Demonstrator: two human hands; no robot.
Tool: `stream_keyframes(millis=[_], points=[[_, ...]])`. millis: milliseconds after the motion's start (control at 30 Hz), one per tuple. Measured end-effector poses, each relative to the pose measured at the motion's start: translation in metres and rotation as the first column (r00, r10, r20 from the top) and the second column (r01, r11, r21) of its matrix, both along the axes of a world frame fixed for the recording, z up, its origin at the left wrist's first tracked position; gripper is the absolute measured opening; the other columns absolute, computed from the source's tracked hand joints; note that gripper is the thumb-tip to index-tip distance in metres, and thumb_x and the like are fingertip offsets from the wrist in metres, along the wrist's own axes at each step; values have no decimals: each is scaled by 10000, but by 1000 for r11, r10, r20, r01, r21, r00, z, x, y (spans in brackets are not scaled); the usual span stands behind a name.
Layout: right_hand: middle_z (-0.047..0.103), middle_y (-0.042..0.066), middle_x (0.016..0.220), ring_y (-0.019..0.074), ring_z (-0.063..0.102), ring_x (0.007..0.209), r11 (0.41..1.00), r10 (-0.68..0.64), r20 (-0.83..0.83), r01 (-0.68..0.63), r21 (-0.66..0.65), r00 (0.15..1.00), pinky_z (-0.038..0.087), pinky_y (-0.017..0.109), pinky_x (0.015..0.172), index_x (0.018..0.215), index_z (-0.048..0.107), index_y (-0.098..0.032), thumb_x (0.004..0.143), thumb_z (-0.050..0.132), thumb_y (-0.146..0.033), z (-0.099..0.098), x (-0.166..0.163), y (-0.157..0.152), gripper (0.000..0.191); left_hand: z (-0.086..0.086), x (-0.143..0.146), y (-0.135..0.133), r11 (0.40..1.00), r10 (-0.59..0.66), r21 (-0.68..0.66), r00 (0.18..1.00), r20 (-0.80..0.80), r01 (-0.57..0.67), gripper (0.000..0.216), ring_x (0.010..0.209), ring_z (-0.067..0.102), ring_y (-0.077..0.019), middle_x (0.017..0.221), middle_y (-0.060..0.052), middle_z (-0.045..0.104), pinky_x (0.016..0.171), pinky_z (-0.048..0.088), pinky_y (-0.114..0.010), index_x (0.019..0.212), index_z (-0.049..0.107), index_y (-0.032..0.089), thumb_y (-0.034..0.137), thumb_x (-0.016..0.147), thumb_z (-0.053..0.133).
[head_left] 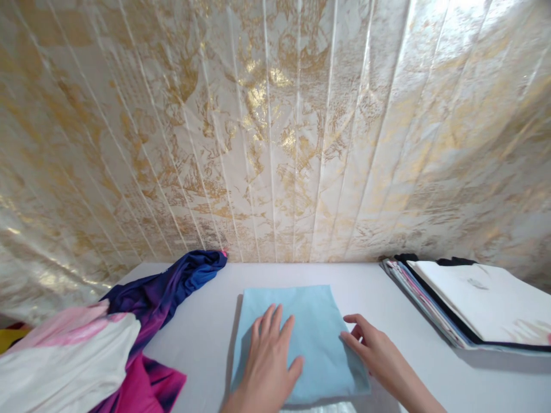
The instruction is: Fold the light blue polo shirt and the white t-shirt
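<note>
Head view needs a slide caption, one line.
Left hand spread over folded light-blue fabric rectangle, right hand at its right edge.

The folded light blue cloth looks like a fabric with matt and quite smooth surface. The strip at its near edge is whitish and shiny, maybe of plastic; of this I cannot be sure. The tabletop appears smooth and matt. Behind it, the backdrop sheet has a glossy, crinkled surface, with a gold print which shines like metal foil. At the left, the navy and purple garment is of thin cloth with a slight sheen, and the white and pink garment is of soft, matt cloth. At the right, the folded white garment is also matt cloth, rather smooth.
</note>
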State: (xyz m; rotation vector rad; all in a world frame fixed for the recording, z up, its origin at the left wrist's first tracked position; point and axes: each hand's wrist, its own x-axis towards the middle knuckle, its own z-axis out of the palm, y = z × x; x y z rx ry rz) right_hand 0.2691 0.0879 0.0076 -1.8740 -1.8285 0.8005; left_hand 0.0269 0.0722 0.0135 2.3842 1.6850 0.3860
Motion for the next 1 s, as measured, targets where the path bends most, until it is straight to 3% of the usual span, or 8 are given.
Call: stream_keyframes(millis=[167,267,367,567,700,867,1000], points=[[626,17,721,177,596,629,998,-2,-101,-4,-55,995,397,256,500,882,550,-225,811,388,-476,11,3,-4,307,27,54,63,980,-188,86,974,125,178,416,1329,397,-280,1412,-85,510,1082,301,-462,1288,567,225,207,872,574],[588,2,686,149,542,600,996,12,-151,-25,-82,988,370,234,486,759,521,-229,780,443,-455,14,4,-7,240,23,78,99,966,-257,79,951,170,247,332,1195,519,-227,1261,-25,629,1010,368,-394,1219,604,270,211,894,576],[527,-23,650,124,472,576,995,17,-226,-39,-92,974,344,223,488,694,475,-230,743,497,-449,15,4,-7,226,6,85,117,974,-223,82,952,212,210,251,1098,563,-219,1154,-32,672,956,388,-385,1172,620,232,249,935,539],[412,-53,582,114,401,578,993,30,-350,-67,-96,936,324,226,517,620,426,-226,731,545,-486,18,5,-1,306,-18,76,123,980,-191,119,938,288,163,170,1028,563,-203,1054,-11,671,904,376,-358,1036,651,224,327,954,543],[445,-51,592,108,428,580,998,14,-391,-40,-57,920,352,223,541,623,457,-211,744,565,-444,14,3,-2,284,-16,76,123,972,-218,158,919,327,174,133,999,562,-174,1001,23,671,896,362,-317,953,652,241,348,941,574],[327,-105,488,86,380,423,987,-55,-534,-34,-155,844,312,198,395,622,362,-245,732,551,-426,0,1,-4,284,-14,79,123,978,-177,167,919,353,124,134,900,598,-171,925,18,693,853,374,-305,914,633,232,322,959,544],[340,-102,490,80,399,380,988,-79,-324,30,-154,943,298,187,345,608,337,-246,722,516,-301,-9,2,1,219,-17,81,125,980,-172,151,926,335,127,89,888,628,-179,932,19,714,842,380,-314,901,637,237,299,938,584]])
